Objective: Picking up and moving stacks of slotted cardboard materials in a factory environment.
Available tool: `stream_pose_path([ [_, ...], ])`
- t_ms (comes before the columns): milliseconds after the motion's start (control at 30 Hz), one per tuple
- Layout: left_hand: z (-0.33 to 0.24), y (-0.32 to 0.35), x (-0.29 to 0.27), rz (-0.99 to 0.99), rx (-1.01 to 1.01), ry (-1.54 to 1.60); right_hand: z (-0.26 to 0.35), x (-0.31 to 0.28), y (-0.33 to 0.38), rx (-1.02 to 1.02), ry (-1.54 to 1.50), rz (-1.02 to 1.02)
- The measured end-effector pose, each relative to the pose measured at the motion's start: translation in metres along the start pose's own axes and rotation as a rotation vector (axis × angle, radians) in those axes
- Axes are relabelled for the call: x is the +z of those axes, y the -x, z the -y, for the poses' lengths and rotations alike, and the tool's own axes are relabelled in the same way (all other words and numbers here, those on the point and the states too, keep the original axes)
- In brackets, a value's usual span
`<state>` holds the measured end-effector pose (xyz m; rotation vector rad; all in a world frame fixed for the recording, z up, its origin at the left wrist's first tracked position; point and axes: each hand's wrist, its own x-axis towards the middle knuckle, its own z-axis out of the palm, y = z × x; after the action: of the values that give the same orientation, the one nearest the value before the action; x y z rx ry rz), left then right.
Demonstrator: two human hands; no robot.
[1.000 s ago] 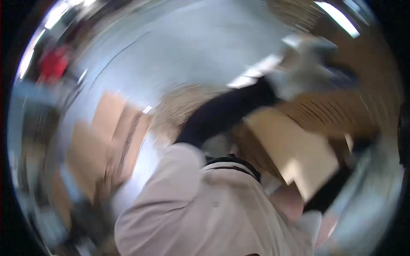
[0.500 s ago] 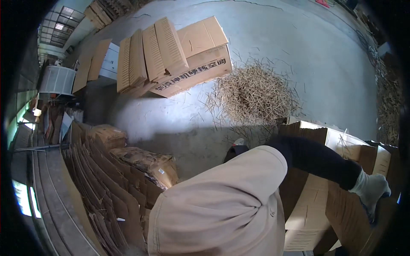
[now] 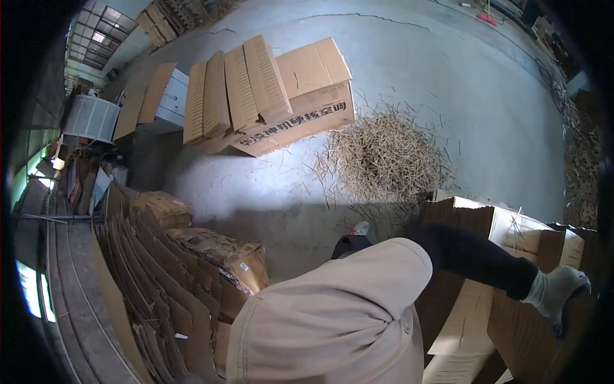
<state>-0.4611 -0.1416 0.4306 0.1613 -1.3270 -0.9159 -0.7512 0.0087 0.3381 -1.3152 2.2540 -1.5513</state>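
My left hand (image 3: 560, 296), in a white knit glove with a dark blue palm side, is at the far right. Its fingers and thumb close around the edge of a brown cardboard piece (image 3: 527, 326), which runs down out of view beside it. My arm, in a tan outer sleeve and a black under-sleeve, crosses the lower middle. Below and behind the forearm stand opened cardboard boxes (image 3: 467, 320) with slits cut in their sides. Where the gloved fingertips meet the cardboard is dark and partly cut by the picture's rim. My right hand is out of view.
A heap of cardboard strips (image 3: 390, 157) lies on the concrete floor ahead. Beyond it stands a large carton (image 3: 300, 125) with slotted cardboard pieces on top. Stacked flat cardboard (image 3: 160, 281) and a crumpled carton (image 3: 224, 253) lie at left, beside a grey metal surface (image 3: 83, 294).
My view has tilted slightly, so the floor and boxes sit a little lower in the picture. My left hand stays at the cardboard edge, with its wrist turned slightly.
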Motion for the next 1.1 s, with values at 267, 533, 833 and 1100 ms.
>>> stream_pose_path([
  [267,-0.011,-0.003,-0.016,0.239,-0.129,0.018,0.0,-0.007,0.007,-0.019,0.011,-0.058],
  [533,-0.029,-0.003,-0.057,0.223,-0.122,0.125,-0.009,-0.033,0.014,-0.043,0.077,-0.12],
  [833,-0.078,-0.026,-0.14,0.151,-0.162,0.102,-0.01,-0.049,-0.013,-0.236,0.16,-0.1],
  [1100,-0.105,-0.031,-0.228,0.002,-0.265,0.132,0.078,0.052,-0.036,-0.928,0.383,0.019],
])
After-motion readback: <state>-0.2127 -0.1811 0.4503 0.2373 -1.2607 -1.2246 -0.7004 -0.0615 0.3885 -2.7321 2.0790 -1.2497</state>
